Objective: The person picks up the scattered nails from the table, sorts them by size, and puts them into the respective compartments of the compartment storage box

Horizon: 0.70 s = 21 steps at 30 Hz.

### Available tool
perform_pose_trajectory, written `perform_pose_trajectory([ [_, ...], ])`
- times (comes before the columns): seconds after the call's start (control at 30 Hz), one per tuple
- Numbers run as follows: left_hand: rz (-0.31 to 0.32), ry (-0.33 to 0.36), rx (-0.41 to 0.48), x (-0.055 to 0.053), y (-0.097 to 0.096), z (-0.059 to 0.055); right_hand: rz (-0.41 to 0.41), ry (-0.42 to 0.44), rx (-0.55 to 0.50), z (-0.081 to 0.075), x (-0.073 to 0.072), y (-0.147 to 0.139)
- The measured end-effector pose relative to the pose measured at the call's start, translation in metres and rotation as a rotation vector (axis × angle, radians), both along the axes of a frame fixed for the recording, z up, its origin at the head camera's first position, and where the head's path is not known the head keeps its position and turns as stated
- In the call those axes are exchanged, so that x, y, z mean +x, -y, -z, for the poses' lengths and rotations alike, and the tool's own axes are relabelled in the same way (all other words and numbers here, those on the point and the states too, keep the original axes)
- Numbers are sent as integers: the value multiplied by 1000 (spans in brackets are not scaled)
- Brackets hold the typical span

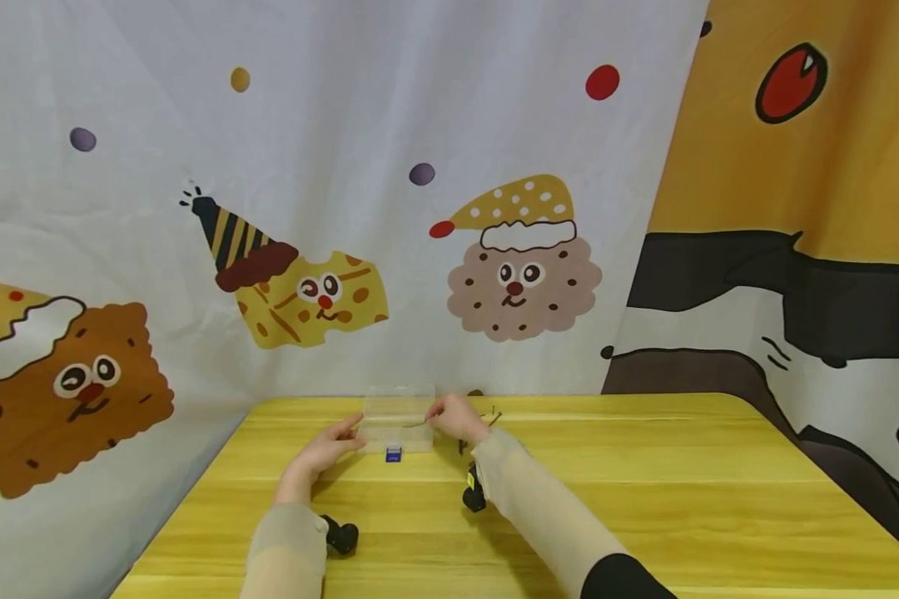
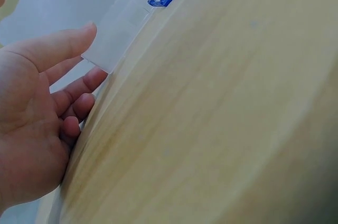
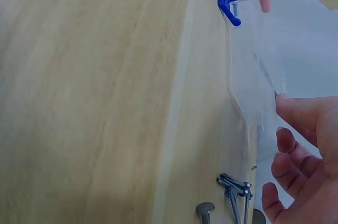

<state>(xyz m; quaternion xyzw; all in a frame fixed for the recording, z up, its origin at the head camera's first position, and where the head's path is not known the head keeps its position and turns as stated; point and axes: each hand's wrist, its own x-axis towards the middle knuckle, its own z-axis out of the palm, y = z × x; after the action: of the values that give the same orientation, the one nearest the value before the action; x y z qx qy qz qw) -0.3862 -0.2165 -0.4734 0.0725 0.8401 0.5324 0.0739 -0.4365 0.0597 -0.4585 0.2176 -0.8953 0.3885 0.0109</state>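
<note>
A clear plastic box (image 1: 397,441) with a blue latch (image 1: 393,454) stands on the table, its transparent lid (image 1: 400,401) raised at the back. My left hand (image 1: 328,448) holds the box's left end between thumb and fingers; the left wrist view shows the thumb (image 2: 68,47) against the clear wall. Over the right part of the box, my right hand (image 1: 457,418) pinches a thin nail (image 1: 414,425) that points left. Several grey nails (image 3: 232,187) lie on the table beside the box, below my right hand. The clear plastic hides little, but the contents are too faint to tell.
The light wooden table (image 1: 644,482) reaches far to the right and toward me. A curtain with cartoon prints (image 1: 419,100) hangs right behind its back edge. Black wrist cameras (image 1: 474,491) sit on both forearms.
</note>
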Motion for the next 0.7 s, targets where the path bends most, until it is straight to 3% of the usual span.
perform_pose_trajectory([
  [0.27,3,9,11,-2,-2,3,-5,50,-11,0,2,0],
  [0.7,13,-10,-10,-2,1,3,-71,83,-46,-27,18,-38],
])
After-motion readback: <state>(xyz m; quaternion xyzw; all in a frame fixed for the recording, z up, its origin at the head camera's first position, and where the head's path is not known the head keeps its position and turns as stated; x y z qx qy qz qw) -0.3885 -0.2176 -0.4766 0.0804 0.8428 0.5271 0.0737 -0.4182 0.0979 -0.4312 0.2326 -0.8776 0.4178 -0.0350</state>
